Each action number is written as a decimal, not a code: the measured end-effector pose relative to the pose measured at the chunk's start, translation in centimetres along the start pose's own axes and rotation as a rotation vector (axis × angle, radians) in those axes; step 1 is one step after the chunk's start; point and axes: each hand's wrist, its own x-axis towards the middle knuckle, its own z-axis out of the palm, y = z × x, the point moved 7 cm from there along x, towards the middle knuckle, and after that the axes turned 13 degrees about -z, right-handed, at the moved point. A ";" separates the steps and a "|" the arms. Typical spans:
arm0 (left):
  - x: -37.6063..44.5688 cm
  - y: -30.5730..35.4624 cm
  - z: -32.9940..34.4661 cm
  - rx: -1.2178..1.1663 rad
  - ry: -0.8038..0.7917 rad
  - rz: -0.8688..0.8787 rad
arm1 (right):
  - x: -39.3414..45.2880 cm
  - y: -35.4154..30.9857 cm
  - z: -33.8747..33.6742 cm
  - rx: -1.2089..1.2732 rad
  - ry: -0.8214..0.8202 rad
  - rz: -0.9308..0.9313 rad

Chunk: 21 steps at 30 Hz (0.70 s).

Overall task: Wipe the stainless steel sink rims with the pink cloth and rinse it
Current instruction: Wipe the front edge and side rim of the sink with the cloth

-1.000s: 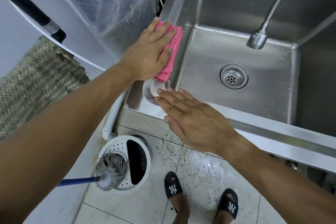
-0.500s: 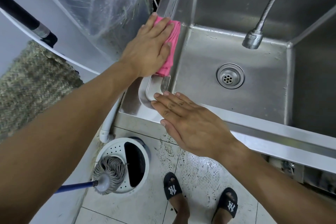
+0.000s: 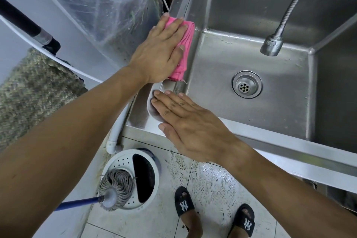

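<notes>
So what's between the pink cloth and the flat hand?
In the head view, only a short bare strip of steel sink rim separates the pink cloth from the right hand.

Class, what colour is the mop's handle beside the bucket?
Blue; the mop handle shows clearly in the head view.

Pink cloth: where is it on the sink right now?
In the head view, the pink cloth lies on the sink's left rim, pressed flat under the left hand, just beyond the right hand at the near-left corner.
</notes>
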 end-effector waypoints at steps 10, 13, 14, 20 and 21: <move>-0.3 0.4 -0.1 -0.013 -0.002 -0.024 | 0.6 -0.5 0.3 -0.052 0.030 0.036; -2.4 0.0 0.4 -0.038 -0.003 -0.004 | 0.5 -0.7 0.4 -0.072 0.033 0.026; -2.9 -0.2 0.5 -0.050 -0.004 -0.001 | 0.5 -0.7 0.4 -0.081 0.037 0.025; -0.3 -0.2 0.5 0.002 -0.048 -0.009 | 0.6 -0.8 0.3 -0.098 0.072 0.038; 0.4 -0.1 0.4 0.012 -0.052 -0.014 | 0.6 -0.8 0.3 -0.090 0.077 0.036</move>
